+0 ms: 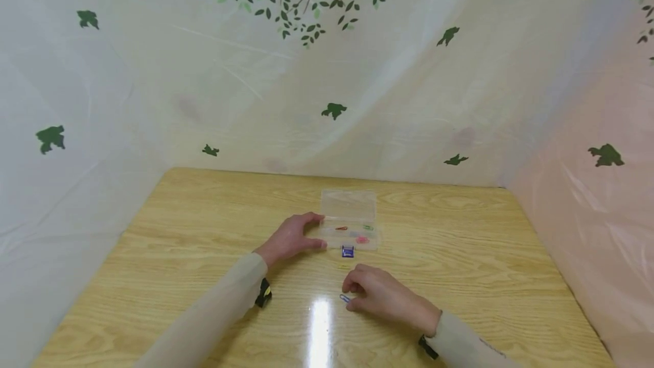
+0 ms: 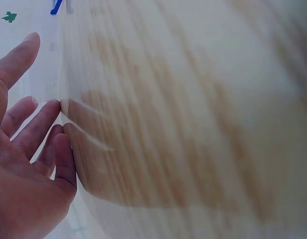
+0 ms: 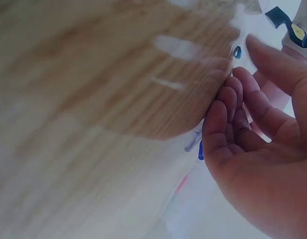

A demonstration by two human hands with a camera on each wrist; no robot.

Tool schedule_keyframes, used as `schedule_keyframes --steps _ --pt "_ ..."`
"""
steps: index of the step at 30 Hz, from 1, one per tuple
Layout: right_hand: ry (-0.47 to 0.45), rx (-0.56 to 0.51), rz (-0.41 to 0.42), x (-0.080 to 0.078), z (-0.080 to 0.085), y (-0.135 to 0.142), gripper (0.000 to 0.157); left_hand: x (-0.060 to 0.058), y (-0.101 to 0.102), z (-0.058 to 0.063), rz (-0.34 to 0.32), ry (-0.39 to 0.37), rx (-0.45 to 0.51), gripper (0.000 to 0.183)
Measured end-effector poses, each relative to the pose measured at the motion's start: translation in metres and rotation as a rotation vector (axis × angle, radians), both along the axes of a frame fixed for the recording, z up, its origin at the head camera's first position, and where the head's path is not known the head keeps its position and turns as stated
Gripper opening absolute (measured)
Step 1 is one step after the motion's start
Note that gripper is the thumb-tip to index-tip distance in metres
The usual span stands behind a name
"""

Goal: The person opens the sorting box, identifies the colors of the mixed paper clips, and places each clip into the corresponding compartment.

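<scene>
A clear plastic box (image 1: 349, 207) lies with its lid folded back, away from me. My left hand (image 1: 292, 237) is at its left end, thumb by the front corner and fingertips by the back one; in the left wrist view its fingers are spread. A blue paper clip (image 1: 344, 298) lies on the table between the thumb and index finger of my right hand (image 1: 382, 293). The right wrist view shows a gap around this clip (image 3: 237, 52), with the other fingers loosely bent on the tabletop. Beyond that hand lies a yellow paper clip (image 1: 344, 267).
Inside the box are a red paper clip (image 1: 341, 228), a green clip (image 1: 368, 227) and a small pink item (image 1: 362, 239). A small dark blue piece with a light middle (image 1: 348, 251) stands at its front edge. Pale sheeting (image 1: 276, 129) surrounds the wooden table (image 1: 460, 231).
</scene>
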State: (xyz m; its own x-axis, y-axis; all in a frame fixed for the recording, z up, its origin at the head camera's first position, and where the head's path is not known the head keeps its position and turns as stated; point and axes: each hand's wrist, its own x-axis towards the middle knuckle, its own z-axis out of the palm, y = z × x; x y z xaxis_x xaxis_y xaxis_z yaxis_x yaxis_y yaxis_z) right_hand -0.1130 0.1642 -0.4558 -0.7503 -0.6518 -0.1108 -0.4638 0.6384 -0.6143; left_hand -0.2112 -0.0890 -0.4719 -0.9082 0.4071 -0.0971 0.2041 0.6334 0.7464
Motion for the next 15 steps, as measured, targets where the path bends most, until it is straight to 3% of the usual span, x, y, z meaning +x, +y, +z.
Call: schedule_keyframes --steps 10,15 --pt "-0.004 0.002 0.010 -0.0021 0.0009 -0.0013 0.009 0.0004 -0.0007 -0.0007 -0.001 0.001 0.011 0.069" --pt "-0.012 0.006 0.027 -0.0052 -0.0007 0.0010 0.011 0.0008 -0.0007 0.0004 -0.003 0.006 0.006 0.069"
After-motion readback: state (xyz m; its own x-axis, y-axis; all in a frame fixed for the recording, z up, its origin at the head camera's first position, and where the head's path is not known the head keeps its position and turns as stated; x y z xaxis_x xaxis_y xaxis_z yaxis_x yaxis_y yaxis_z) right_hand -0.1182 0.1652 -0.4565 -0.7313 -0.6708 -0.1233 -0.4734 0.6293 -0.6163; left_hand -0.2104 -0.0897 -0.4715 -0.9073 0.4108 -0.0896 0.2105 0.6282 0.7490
